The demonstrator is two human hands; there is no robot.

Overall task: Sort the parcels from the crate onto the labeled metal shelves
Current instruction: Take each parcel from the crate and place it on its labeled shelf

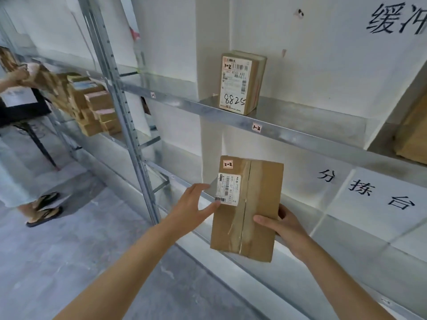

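White plastered wall backs a run of galvanised metal shelving, with handwritten paper signs taped to it at the far right. On the upper metal shelf (300, 135), whose front rail carries a small "1-2" shelf label (256, 127), a small brown carton with a white shipping label (240, 83) already stands upright, tagged "1-2" and marked 8825, so at least that one looks sorted. Another brown box (413, 135) shows at the right edge of the same shelf, and a leaning stack of brown cartons (92, 105) fills the bay to the far left, where a second person's hand (16, 73) reaches in. The flat brown cardboard parcel (247, 209), taped down its middle and tagged "2-2" (227, 164), is held in the air in front of the lower metal shelf (300, 269), not yet set down. The right hand (286, 225) grips its lower right edge, thumb on the front and fingers curled behind. The left hand (191, 204) has its fingers nearly straight, tips touching the left edge by the shipping label. Judging by its tag, this parcel belongs one level below the 1-2 shelf, so placing it is the step in hand. The crate is out of view, so how many parcels remain cannot be told.
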